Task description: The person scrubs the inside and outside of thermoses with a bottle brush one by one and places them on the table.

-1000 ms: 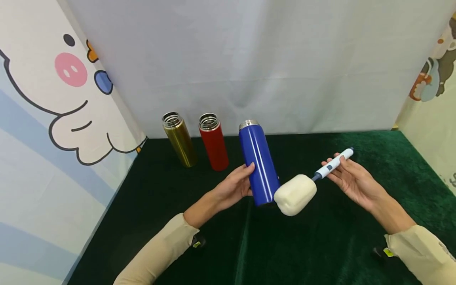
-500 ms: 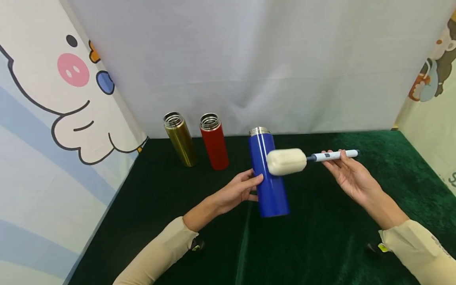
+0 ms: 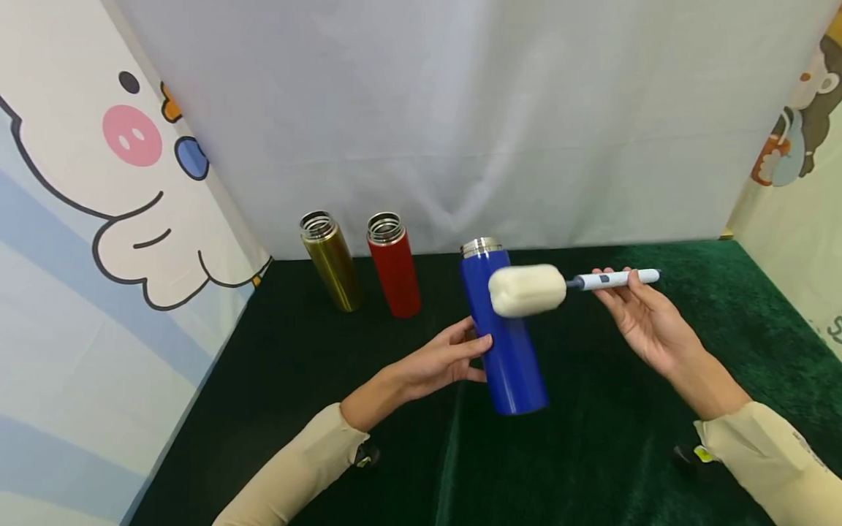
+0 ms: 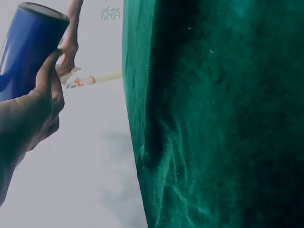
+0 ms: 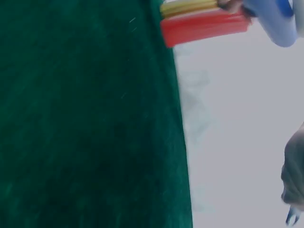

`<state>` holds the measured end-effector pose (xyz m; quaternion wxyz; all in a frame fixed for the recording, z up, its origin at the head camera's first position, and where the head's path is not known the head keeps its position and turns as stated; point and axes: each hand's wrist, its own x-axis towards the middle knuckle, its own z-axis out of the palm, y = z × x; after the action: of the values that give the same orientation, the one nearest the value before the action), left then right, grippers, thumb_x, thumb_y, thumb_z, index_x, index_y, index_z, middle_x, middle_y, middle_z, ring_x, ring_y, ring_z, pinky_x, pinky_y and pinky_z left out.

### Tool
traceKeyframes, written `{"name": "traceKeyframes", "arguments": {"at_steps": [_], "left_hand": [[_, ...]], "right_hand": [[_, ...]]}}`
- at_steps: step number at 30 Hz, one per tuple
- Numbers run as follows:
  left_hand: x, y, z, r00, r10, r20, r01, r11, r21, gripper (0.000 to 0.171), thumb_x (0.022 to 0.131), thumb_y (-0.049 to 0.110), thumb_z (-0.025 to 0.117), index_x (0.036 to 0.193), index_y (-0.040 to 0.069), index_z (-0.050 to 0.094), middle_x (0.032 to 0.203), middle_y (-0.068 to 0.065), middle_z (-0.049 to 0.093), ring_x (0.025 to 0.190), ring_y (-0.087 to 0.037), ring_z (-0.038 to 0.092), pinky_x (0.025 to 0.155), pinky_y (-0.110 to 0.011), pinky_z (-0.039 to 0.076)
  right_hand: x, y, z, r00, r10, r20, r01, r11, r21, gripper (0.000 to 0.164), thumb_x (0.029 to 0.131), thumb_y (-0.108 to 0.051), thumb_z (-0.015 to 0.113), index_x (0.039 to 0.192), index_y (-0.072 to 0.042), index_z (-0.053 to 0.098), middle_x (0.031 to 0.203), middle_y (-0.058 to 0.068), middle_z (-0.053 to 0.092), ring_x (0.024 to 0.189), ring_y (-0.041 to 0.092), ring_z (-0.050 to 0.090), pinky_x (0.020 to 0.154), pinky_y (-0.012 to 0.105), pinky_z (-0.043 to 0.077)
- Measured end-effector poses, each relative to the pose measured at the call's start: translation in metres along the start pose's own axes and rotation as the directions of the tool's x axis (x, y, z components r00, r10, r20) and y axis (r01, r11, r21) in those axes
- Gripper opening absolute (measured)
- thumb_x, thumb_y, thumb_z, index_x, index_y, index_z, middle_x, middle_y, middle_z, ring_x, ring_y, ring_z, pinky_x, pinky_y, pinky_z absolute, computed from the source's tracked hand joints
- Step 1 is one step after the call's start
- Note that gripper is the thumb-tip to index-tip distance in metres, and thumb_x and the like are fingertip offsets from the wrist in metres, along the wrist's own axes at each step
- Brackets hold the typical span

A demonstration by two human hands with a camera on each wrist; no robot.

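"Where was the blue bottle (image 3: 516, 369)?"
"Tilted, gripped in the left hand (image 3: 439, 365)."
"And the sponge brush (image 3: 533, 290)?"
"Pinched in the right hand (image 3: 650, 321), its head before the bottle. Beyond the left hand stood the red bottle (image 3: 397, 276) and gold bottle (image 3: 335, 269)."

A blue bottle (image 3: 516, 369) in the left hand (image 3: 442, 360), a sponge brush (image 3: 542, 290) in the right hand (image 3: 647, 325).
The bottle tilts, silver neck above the left grip, base below it and to the right. The right hand pinches the brush's pale handle (image 3: 612, 279); left of that grip, the cream sponge overlaps the bottle, contact unclear. Beyond and left of the left grip, a red bottle (image 3: 396, 277) and a gold bottle (image 3: 336, 272) stand open-mouthed on dark green cloth (image 3: 592, 460).
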<state>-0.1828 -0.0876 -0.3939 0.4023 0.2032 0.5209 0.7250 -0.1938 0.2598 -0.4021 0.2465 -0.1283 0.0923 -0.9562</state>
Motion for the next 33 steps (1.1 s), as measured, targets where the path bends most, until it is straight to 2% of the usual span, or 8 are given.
{"name": "traceKeyframes", "arguments": {"at_steps": [2, 5, 9, 13, 17, 26, 30, 33], "left_hand": [[-0.001, -0.001, 0.002, 1.000, -0.007, 0.027, 0.007, 1.000, -0.001, 0.102, 0.089, 0.053, 0.075, 0.163, 0.016, 0.016, 0.166, -0.019, 0.026, 0.149, -0.037, 0.037, 0.117, -0.063, 0.036], [-0.001, -0.002, 0.002, 0.999, -0.010, 0.037, 0.011, 1.000, -0.010, 0.087, 0.099, 0.043, 0.066, 0.162, 0.013, 0.016, 0.166, -0.022, 0.025, 0.148, -0.037, 0.039, 0.117, -0.064, 0.035], [-0.002, 0.000, 0.001, 1.000, 0.011, -0.024, -0.011, 1.000, -0.010, 0.066, 0.107, 0.030, 0.049, 0.162, 0.013, 0.017, 0.165, -0.022, 0.028, 0.147, -0.037, 0.040, 0.117, -0.065, 0.035], [-0.002, 0.006, -0.002, 0.993, 0.042, -0.108, -0.046, 0.999, -0.030, 0.059, 0.109, 0.030, 0.042, 0.161, 0.014, 0.020, 0.164, -0.020, 0.032, 0.145, -0.037, 0.043, 0.118, -0.064, 0.034], [-0.001, 0.009, -0.003, 0.992, 0.046, -0.119, -0.053, 0.997, -0.057, 0.056, 0.110, 0.030, 0.038, 0.161, 0.014, 0.020, 0.164, -0.021, 0.032, 0.140, -0.032, 0.048, 0.118, -0.064, 0.034], [-0.001, 0.000, 0.002, 1.000, -0.025, -0.016, 0.025, 0.998, 0.057, 0.087, 0.095, 0.042, 0.071, 0.160, 0.011, 0.021, 0.161, -0.022, 0.035, 0.137, -0.029, 0.052, 0.113, -0.055, 0.045], [-0.001, -0.003, 0.003, 0.998, -0.050, -0.034, 0.053, 0.995, 0.085, 0.085, 0.095, 0.040, 0.070, 0.160, 0.015, 0.022, 0.159, -0.019, 0.038, 0.138, -0.032, 0.052, 0.111, -0.053, 0.048], [-0.002, -0.004, 0.002, 0.998, -0.035, -0.045, 0.038, 0.997, 0.066, 0.081, 0.098, 0.040, 0.067, 0.160, 0.017, 0.021, 0.160, -0.018, 0.036, 0.140, -0.034, 0.050, 0.112, -0.055, 0.046]], "right_hand": [[0.003, 0.000, 0.003, 0.998, -0.057, -0.023, 0.059, 0.996, 0.073, 0.030, 0.112, -0.014, 0.029, 0.123, 0.006, 0.049, 0.131, 0.027, 0.060, 0.129, 0.038, 0.061, 0.113, 0.042, 0.046], [0.000, -0.002, 0.003, 0.996, -0.071, -0.057, 0.076, 0.993, 0.091, 0.027, 0.111, -0.013, 0.032, 0.124, 0.004, 0.048, 0.132, 0.028, 0.060, 0.129, 0.039, 0.061, 0.113, 0.043, 0.045], [-0.010, -0.004, -0.005, 1.000, 0.002, -0.013, -0.002, 1.000, -0.013, 0.033, 0.112, -0.015, 0.025, 0.124, 0.004, 0.050, 0.132, 0.025, 0.060, 0.131, 0.035, 0.060, 0.114, 0.041, 0.044], [-0.017, -0.005, -0.012, 0.997, 0.066, 0.045, -0.059, 0.988, -0.142, 0.042, 0.113, -0.015, 0.017, 0.125, 0.003, 0.053, 0.132, 0.021, 0.061, 0.132, 0.031, 0.060, 0.113, 0.039, 0.046], [-0.019, -0.005, -0.014, 0.994, 0.094, 0.051, -0.083, 0.979, -0.188, 0.044, 0.113, -0.015, 0.015, 0.128, 0.001, 0.052, 0.133, 0.019, 0.061, 0.132, 0.029, 0.060, 0.112, 0.037, 0.048], [0.004, 0.000, 0.002, 0.997, -0.059, -0.058, 0.060, 0.998, 0.010, 0.023, 0.111, -0.011, 0.032, 0.123, 0.002, 0.047, 0.130, 0.024, 0.059, 0.129, 0.036, 0.061, 0.113, 0.041, 0.046], [0.008, 0.000, 0.007, 0.987, -0.118, -0.107, 0.126, 0.989, 0.073, 0.021, 0.109, -0.009, 0.040, 0.125, 0.002, 0.048, 0.130, 0.026, 0.060, 0.127, 0.038, 0.063, 0.112, 0.042, 0.047], [0.005, -0.001, 0.005, 0.987, -0.105, -0.124, 0.111, 0.993, 0.046, 0.022, 0.109, -0.011, 0.039, 0.125, 0.002, 0.049, 0.130, 0.025, 0.061, 0.126, 0.037, 0.063, 0.112, 0.041, 0.047]]}}
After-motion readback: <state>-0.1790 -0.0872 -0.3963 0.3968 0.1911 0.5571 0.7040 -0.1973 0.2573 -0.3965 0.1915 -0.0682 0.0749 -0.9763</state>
